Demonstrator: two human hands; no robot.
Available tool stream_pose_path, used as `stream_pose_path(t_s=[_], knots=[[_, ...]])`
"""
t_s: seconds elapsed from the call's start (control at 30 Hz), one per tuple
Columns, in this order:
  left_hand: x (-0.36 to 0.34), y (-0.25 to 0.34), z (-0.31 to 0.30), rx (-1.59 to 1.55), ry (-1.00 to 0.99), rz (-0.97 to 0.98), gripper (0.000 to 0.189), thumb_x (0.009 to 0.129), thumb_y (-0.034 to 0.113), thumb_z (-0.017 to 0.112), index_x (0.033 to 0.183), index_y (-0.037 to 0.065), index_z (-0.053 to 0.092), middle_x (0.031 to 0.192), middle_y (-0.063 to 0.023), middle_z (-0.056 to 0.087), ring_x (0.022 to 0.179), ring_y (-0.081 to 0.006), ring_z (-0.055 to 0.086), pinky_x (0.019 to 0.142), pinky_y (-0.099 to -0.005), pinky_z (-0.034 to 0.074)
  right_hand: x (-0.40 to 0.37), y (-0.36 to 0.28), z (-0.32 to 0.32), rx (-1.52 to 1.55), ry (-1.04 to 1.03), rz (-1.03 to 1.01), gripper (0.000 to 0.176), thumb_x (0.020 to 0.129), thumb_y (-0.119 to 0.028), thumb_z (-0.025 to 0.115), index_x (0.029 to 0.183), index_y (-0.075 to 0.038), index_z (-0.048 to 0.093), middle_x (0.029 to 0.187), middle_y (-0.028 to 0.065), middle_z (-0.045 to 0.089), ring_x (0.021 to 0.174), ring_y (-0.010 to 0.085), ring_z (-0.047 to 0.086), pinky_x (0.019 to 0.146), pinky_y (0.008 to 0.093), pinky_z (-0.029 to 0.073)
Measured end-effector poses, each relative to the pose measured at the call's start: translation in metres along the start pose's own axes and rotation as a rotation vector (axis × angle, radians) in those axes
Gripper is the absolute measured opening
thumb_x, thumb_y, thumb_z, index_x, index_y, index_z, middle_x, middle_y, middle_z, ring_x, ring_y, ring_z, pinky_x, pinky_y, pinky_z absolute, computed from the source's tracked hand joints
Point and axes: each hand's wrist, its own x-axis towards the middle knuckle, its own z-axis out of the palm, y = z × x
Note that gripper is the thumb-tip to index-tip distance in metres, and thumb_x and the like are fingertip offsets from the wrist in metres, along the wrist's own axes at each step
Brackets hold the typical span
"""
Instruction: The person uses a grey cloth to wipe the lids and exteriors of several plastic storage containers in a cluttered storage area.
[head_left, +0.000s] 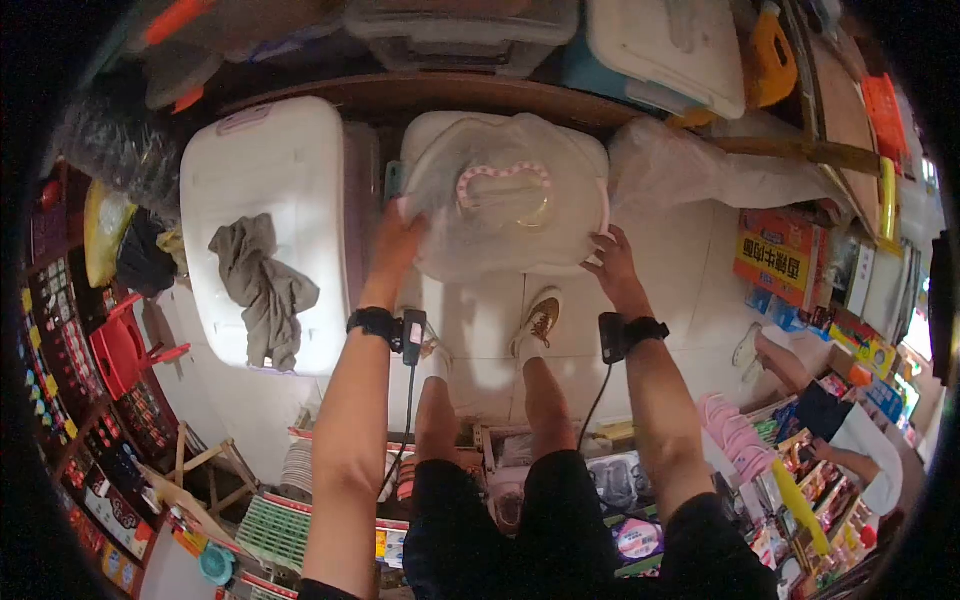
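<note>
In front of me is a wide, rounded plastic item point(480, 240) under a cloudy, see-through plastic cover. A curved pink-and-white dotted trim shows through near its middle. At its left edge my left hand point(396, 245) grips the rim, with the fingertips partly hidden. My right hand point(614, 268) has its fingers curled on the lower right edge, thumb and fingers slightly apart. The white lid of a storage box point(425, 128) shows behind the item. Each wrist wears a black strap with a small cabled device.
To the left stands a white-lidded storage box point(215, 200) with a crumpled grey cloth point(262, 290) on it. Clear plastic sheeting point(670, 170) lies at the right. A red plastic stool point(120, 345) and packed shelves flank the tiled floor. Another person point(860, 450) is at the lower right.
</note>
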Motion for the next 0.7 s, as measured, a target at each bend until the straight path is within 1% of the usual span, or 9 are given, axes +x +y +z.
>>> stream_pose_path(t_s=[0.03,0.07,0.13,0.2,0.27,0.43,0.5,0.6,0.7], knots=[[0.007,-0.011,0.001,-0.182,-0.077,-0.143,0.062,0.093,0.030,0.071,0.141,-0.004,0.051,0.134,-0.0297,0.061,0.120,-0.0447,0.060,0.102,-0.0488,0.047,0.003,0.003,0.002,0.045,-0.028,-0.027,0.061,0.093,-0.015,0.071,0.146,-0.012,0.041,0.134,0.0111,0.056,0.113,0.0279,0.061,0.088,0.0480,0.055],[0.008,-0.006,-0.002,-0.167,-0.088,-0.132,0.062,0.093,0.030,0.071,0.141,-0.004,0.051,0.134,-0.0296,0.061,0.120,-0.0447,0.060,0.102,-0.0488,0.047,0.005,0.007,0.001,0.094,-0.054,-0.054,0.066,0.091,-0.012,0.073,0.147,-0.013,0.038,0.135,0.0110,0.056,0.110,0.0257,0.063,0.082,0.0473,0.056],[0.002,0.020,-0.016,0.081,-0.093,-0.180,0.052,0.093,0.024,0.072,0.133,-0.005,0.058,0.119,-0.0233,0.070,0.106,-0.0353,0.068,0.091,-0.0442,0.052,0.008,0.021,0.001,0.068,-0.025,-0.114,0.063,0.090,-0.011,0.073,0.144,-0.012,0.040,0.131,0.0101,0.056,0.106,0.0246,0.064,0.078,0.0438,0.055],[-0.022,0.063,-0.023,0.023,-0.083,-0.386,0.042,0.093,0.020,0.073,0.126,-0.005,0.062,0.109,-0.0140,0.072,0.094,-0.0216,0.067,0.080,-0.0370,0.052,0.004,0.018,0.002,0.042,0.005,-0.189,0.059,0.090,-0.009,0.074,0.140,-0.012,0.043,0.128,0.0093,0.057,0.102,0.0235,0.064,0.074,0.0402,0.054],[-0.038,0.031,-0.028,-0.032,-0.133,-0.441,0.035,0.094,0.017,0.073,0.122,-0.003,0.064,0.103,-0.0069,0.070,0.087,-0.0139,0.062,0.073,-0.0317,0.050,-0.010,0.002,0.000,-0.101,0.004,-0.174,0.055,0.088,-0.008,0.074,0.136,-0.010,0.046,0.123,0.0092,0.057,0.101,0.0212,0.063,0.071,0.0358,0.051],[-0.124,0.057,-0.029,-0.210,-0.172,-0.551,0.028,0.089,0.010,0.079,0.115,0.002,0.070,0.101,-0.0062,0.073,0.086,-0.0140,0.066,0.075,-0.0298,0.054,-0.024,-0.017,-0.032,-0.178,-0.101,-0.255,0.055,0.086,-0.008,0.075,0.135,-0.007,0.049,0.122,0.0102,0.059,0.100,0.0230,0.063,0.078,0.0378,0.054],[-0.170,0.084,-0.026,-0.374,-0.203,-0.571,0.024,0.087,0.007,0.079,0.110,0.003,0.072,0.098,-0.0052,0.074,0.086,-0.0147,0.068,0.079,-0.0303,0.056,-0.020,-0.015,-0.052,-0.272,-0.138,-0.380,0.059,0.085,-0.009,0.076,0.138,-0.005,0.050,0.124,0.0134,0.062,0.104,0.0275,0.064,0.089,0.0405,0.054],[-0.229,0.097,-0.031,-0.487,-0.338,-0.677,0.019,0.086,0.006,0.081,0.103,0.002,0.074,0.098,-0.0050,0.075,0.092,-0.0155,0.069,0.085,-0.0319,0.056,-0.046,-0.068,-0.070,-0.501,-0.200,-0.527,0.060,0.084,-0.009,0.075,0.139,-0.003,0.052,0.123,0.0172,0.065,0.108,0.0307,0.064,0.097,0.0424,0.051],[-0.263,0.158,-0.032,-0.531,-0.425,-0.598,0.017,0.087,0.004,0.079,0.103,0.000,0.075,0.100,-0.0056,0.074,0.089,-0.0142,0.068,0.082,-0.0302,0.056,-0.083,-0.141,-0.079,-0.679,-0.255,-0.620,0.056,0.085,-0.010,0.075,0.136,-0.002,0.054,0.119,0.0195,0.067,0.110,0.0313,0.064,0.098,0.0426,0.050]])
